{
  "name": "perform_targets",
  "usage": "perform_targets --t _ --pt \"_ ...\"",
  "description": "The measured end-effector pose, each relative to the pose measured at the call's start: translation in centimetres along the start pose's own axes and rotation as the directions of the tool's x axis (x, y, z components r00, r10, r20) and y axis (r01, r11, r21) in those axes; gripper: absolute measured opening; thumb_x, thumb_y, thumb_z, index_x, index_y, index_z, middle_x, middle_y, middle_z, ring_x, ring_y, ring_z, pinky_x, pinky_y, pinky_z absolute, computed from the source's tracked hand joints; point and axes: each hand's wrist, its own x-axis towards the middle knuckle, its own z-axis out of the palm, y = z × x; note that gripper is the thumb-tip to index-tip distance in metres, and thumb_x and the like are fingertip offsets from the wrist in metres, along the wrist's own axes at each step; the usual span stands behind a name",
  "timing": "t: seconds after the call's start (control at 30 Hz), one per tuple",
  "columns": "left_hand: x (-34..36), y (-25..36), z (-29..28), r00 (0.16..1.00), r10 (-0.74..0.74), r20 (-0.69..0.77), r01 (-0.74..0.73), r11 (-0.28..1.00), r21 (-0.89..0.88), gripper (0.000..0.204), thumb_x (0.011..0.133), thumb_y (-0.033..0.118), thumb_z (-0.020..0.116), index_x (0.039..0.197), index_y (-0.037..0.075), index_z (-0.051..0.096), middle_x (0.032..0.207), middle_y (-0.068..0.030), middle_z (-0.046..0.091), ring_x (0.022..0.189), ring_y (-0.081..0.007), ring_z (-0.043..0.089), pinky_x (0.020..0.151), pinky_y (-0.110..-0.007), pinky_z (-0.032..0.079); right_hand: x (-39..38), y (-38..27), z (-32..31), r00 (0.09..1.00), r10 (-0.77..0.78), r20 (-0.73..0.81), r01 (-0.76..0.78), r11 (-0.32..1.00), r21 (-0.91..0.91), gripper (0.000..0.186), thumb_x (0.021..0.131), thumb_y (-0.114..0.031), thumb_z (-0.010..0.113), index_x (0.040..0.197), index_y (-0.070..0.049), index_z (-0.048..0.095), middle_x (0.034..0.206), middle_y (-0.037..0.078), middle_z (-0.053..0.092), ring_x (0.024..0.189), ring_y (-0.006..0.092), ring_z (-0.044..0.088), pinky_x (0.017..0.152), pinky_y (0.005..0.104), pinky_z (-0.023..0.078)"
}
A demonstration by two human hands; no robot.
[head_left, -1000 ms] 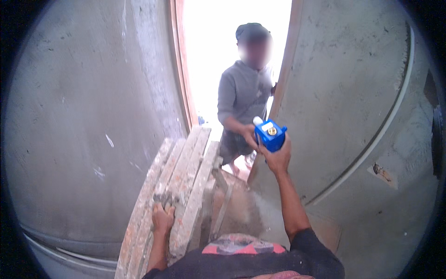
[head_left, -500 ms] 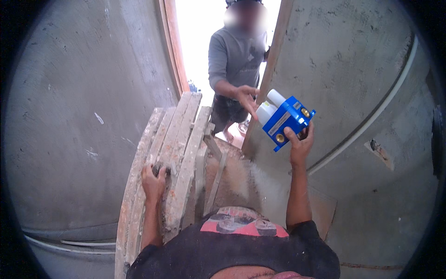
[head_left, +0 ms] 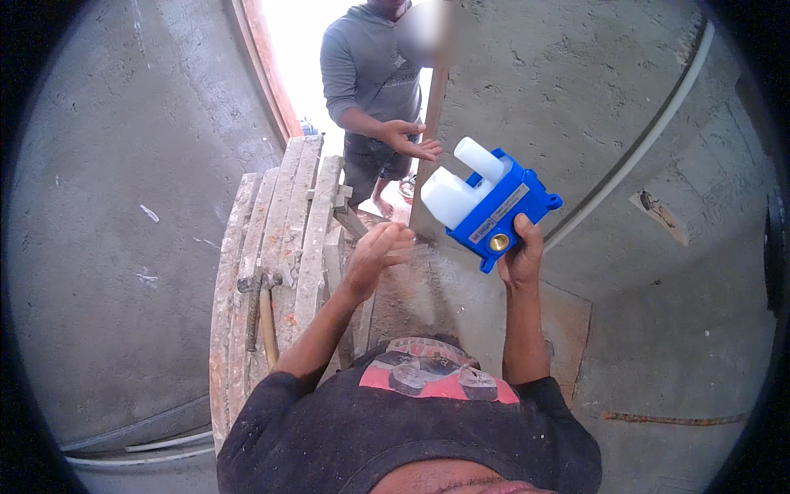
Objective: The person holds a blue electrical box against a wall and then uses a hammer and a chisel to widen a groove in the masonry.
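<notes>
My right hand [head_left: 520,257] grips a blue plumbing valve box [head_left: 510,202] from below, holding it up in front of me. Two white plastic covers [head_left: 451,198] stick out of the box, and a round brass port [head_left: 499,242] shows on its near side. To the left of the box, my left hand [head_left: 378,253] is raised with fingers stretched out and nothing in it. A hammer [head_left: 268,317] with a wooden handle lies on the plank platform [head_left: 309,247], beside a rusty metal rod [head_left: 253,321].
A co-worker [head_left: 374,74] in a grey hooded top stands in the doorway, one open hand [head_left: 409,140] reaching toward the box. Rough plastered walls [head_left: 148,239] close in on both sides. A pale pipe [head_left: 638,222] runs along the right wall.
My left hand has let go of the hammer and moved right, toward the valve box. My right hand still holds the box, which has turned slightly. The co-worker's palm now faces more upward.
</notes>
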Motion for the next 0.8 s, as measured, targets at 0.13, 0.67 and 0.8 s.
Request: perform_targets --t 0.13,0.67,0.8 --pt "2.7 0.5 3.5 0.956 -0.146 0.256 0.238 0.893 -0.383 0.056 0.097 0.05 0.036 0.129 0.005 0.045 0.121 -0.0145 0.055 0.107 -0.0259 0.057 0.09 -0.044 0.048 -1.9 -0.4 -0.2 0.997 0.074 -0.018 -0.072 0.993 0.097 0.053 0.085 -0.032 0.061 0.126 0.001 0.048 0.118 0.013 0.06 0.105 0.0235 0.061 0.091 0.0387 0.05" --pt "4.9 -3.5 8.5 0.876 -0.094 0.473 0.299 0.875 -0.38 0.053 0.095 0.052 0.041 0.12 0.007 0.053 0.108 -0.0079 0.064 0.093 -0.0184 0.065 0.081 -0.035 0.055 -5.9 0.3 -0.3 0.936 0.307 -0.17 -0.276 0.943 0.186 0.047 0.089 -0.039 0.057 0.117 -0.001 0.055 0.107 0.011 0.065 0.094 0.0201 0.065 0.084 0.035 0.054" --pt "4.6 -4.5 9.1 0.78 -0.158 0.605 0.576 0.556 -0.599 0.053 0.095 0.052 0.04 0.121 0.006 0.053 0.11 -0.0096 0.064 0.095 -0.0199 0.065 0.084 -0.036 0.054 -6.4 0.7 -1.3 0.91 0.348 -0.224 -0.315 0.934 0.17 0.046 0.091 -0.042 0.053 0.114 -0.003 0.056 0.104 0.01 0.065 0.089 0.0183 0.066 0.079 0.033 0.055"
